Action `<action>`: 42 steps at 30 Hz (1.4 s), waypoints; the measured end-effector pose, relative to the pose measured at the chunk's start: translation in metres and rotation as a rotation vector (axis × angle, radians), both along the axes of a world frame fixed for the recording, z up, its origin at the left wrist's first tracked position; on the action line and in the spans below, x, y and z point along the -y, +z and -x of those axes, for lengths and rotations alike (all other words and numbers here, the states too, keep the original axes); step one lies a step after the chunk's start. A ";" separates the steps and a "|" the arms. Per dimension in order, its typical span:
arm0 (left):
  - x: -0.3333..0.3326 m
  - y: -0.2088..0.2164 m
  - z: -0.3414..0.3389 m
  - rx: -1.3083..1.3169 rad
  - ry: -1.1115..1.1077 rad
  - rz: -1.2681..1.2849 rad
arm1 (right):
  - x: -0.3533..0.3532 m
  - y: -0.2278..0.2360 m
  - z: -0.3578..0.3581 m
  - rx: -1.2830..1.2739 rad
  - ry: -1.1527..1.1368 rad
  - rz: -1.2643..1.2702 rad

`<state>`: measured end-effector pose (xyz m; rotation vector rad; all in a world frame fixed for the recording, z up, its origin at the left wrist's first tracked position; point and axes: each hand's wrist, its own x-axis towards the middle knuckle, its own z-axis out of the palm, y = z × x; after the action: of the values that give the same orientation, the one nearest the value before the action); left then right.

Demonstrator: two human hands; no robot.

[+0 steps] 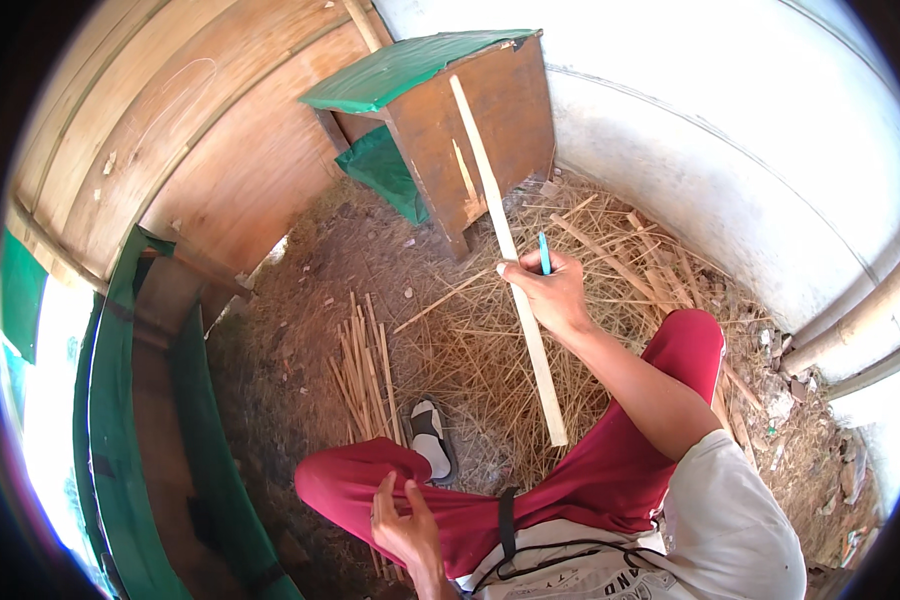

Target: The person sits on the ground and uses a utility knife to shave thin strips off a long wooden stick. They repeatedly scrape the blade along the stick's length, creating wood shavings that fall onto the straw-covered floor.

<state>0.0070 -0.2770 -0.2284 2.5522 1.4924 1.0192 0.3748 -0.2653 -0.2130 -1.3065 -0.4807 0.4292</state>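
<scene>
My right hand (550,292) is closed around a long, pale bamboo strip (489,190), pinching it near its middle. The strip runs from in front of the wooden cabinet down to just above my thigh. Out of the same hand sticks a slim light-blue piece (544,254), like a pen or a handle; its lower part is hidden by the fingers. My left hand (407,528) is held over my left thigh, fingers apart, with nothing in it.
Bamboo sticks (365,365) lie in a bundle beside my sandalled foot. Straw-like shavings (470,350) and longer split pieces (620,262) cover the ground. A brown cabinet with a green top (420,65) stands ahead; a green-covered bench (120,430) is at left.
</scene>
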 end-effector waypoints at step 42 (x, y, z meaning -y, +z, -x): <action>-0.139 0.212 -0.205 1.259 -0.996 0.622 | 0.267 -0.010 0.148 0.619 -0.134 0.455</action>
<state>0.2116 -0.1377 -0.0162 1.2762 0.0876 1.2140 0.2264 -0.5320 -0.2230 -1.9100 -0.8346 0.0033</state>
